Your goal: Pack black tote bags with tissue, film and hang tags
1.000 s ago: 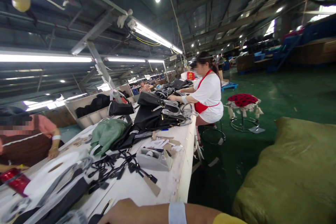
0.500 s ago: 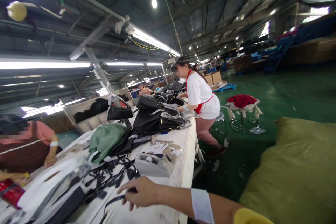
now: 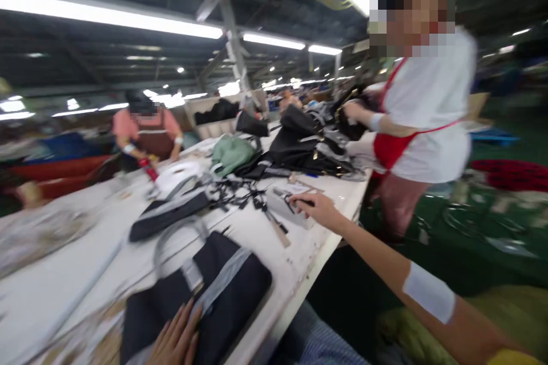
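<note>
My left hand [image 3: 177, 339] lies flat, fingers stretched out, on a black bag [image 3: 201, 296] with grey straps at the near edge of the white table [image 3: 72, 265]. My right hand [image 3: 319, 210] reaches far forward and rests on a grey tape dispenser [image 3: 286, 205]; its fingers look curled over the top, blurred by motion. A white band [image 3: 429, 292] sits on my right forearm. Loose black straps [image 3: 229, 198] lie to the left of the dispenser.
A person in a white shirt and red apron [image 3: 422, 120] stands at the table's right edge by a pile of black bags [image 3: 308, 145]. Another person [image 3: 148, 131] leans over the far side. A green bag [image 3: 231, 154] lies mid-table. A red stool [image 3: 514, 177] stands right.
My view swung left and down. My right hand moved forward from the black strap near the table edge to the tape dispenser. My left hand came into view. The person in white stood up.
</note>
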A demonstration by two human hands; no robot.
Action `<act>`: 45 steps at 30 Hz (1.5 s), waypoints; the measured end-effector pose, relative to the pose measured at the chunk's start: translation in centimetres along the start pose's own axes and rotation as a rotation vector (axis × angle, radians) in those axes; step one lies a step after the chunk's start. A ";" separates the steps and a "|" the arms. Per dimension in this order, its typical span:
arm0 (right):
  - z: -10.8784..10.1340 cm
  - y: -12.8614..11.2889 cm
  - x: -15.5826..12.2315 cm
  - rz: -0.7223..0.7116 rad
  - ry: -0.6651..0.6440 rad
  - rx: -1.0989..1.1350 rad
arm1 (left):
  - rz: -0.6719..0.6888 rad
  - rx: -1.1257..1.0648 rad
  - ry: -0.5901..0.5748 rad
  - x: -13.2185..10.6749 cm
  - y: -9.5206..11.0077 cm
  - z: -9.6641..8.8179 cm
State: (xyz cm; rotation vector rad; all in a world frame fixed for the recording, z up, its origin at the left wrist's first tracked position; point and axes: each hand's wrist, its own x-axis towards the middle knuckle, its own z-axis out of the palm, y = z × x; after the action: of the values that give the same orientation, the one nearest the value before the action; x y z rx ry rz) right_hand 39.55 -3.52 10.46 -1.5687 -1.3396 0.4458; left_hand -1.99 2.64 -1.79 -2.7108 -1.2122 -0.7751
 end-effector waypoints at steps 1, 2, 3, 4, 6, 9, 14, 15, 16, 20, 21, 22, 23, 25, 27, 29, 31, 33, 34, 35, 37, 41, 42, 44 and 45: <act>1.2 -0.1 0.3 -0.036 -0.010 -0.029 | -0.030 0.027 -0.046 -1.4 -0.4 -0.2; 2.6 -0.1 0.9 -0.062 -0.029 -0.046 | 0.013 0.069 -0.134 -2.4 -0.9 -0.3; 4.3 -0.3 1.5 -0.085 -0.063 -0.043 | 0.023 0.112 -0.192 -3.0 -1.3 -0.3; 6.1 -0.6 2.2 -0.111 -0.099 -0.019 | 0.024 0.144 -0.221 -3.3 -1.6 -0.2; 10.2 -1.5 3.3 -0.164 -0.181 0.080 | 0.027 0.178 -0.238 -3.2 -2.1 -0.1; 16.5 -2.6 5.0 -0.273 -0.213 0.260 | 0.025 0.189 -0.217 -2.8 -1.9 0.1; 25.2 -1.1 8.0 -0.403 -0.253 -0.062 | 0.030 0.186 -0.191 -3.2 -2.1 0.7; 26.5 -0.5 8.4 -0.413 -0.336 -0.165 | 0.030 0.190 -0.184 -3.3 -2.2 0.9; 27.5 0.0 8.7 -0.420 -0.414 -0.237 | 0.029 0.195 -0.177 -3.4 -2.4 1.0; 29.9 1.1 9.4 -0.430 -0.493 -0.352 | 0.043 0.217 -0.136 -3.5 -2.7 1.4; 30.2 1.1 9.5 -0.435 -0.490 -0.374 | 0.049 0.219 -0.125 -3.5 -2.8 1.5; 30.4 1.1 9.6 -0.439 -0.494 -0.394 | 0.057 0.220 -0.113 -3.5 -2.9 1.6; 30.6 1.1 9.6 -0.444 -0.509 -0.413 | 0.065 0.222 -0.101 -3.6 -2.9 1.7; 30.8 1.0 9.6 -0.452 -0.545 -0.450 | 0.078 0.234 -0.079 -3.6 -3.1 2.0; 30.8 1.0 9.6 -0.453 -0.545 -0.483 | 0.093 0.257 -0.055 -3.7 -3.3 2.3; 30.6 0.9 9.7 -0.455 -0.524 -0.511 | 0.119 0.276 -0.025 -3.8 -3.6 2.7; 30.5 0.9 9.8 -0.465 -0.541 -0.535 | 0.140 0.287 0.008 -3.8 -3.9 3.0; 30.4 0.8 9.8 -0.478 -0.570 -0.554 | 0.152 0.290 0.035 -3.8 -4.1 3.2; 30.4 0.8 9.7 -0.481 -0.570 -0.560 | 0.153 0.287 0.044 -3.9 -4.2 3.3; 30.4 0.7 9.7 -0.482 -0.562 -0.564 | 0.155 0.279 0.051 -3.9 -4.2 3.3; 30.4 0.8 9.6 -0.483 -0.561 -0.566 | 0.155 0.256 0.050 -3.9 -4.1 3.3; 30.2 1.2 9.5 -0.489 -0.636 -0.552 | 0.118 0.234 0.018 -3.8 -3.7 2.9; 30.1 1.3 9.5 -0.486 -0.636 -0.547 | 0.112 0.238 0.011 -3.8 -3.6 2.8; 29.7 1.5 9.5 -0.484 -0.636 -0.545 | 0.112 0.246 -0.001 -3.7 -3.5 2.7; 29.5 1.6 9.4 -0.489 -0.648 -0.548 | 0.117 0.252 0.004 -3.6 -3.5 2.7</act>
State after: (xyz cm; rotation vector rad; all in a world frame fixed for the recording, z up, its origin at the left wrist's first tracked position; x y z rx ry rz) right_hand 20.38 17.86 -1.12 -1.4864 -2.4352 0.2962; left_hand -5.45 3.30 -6.34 -2.5450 -1.0590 -0.5708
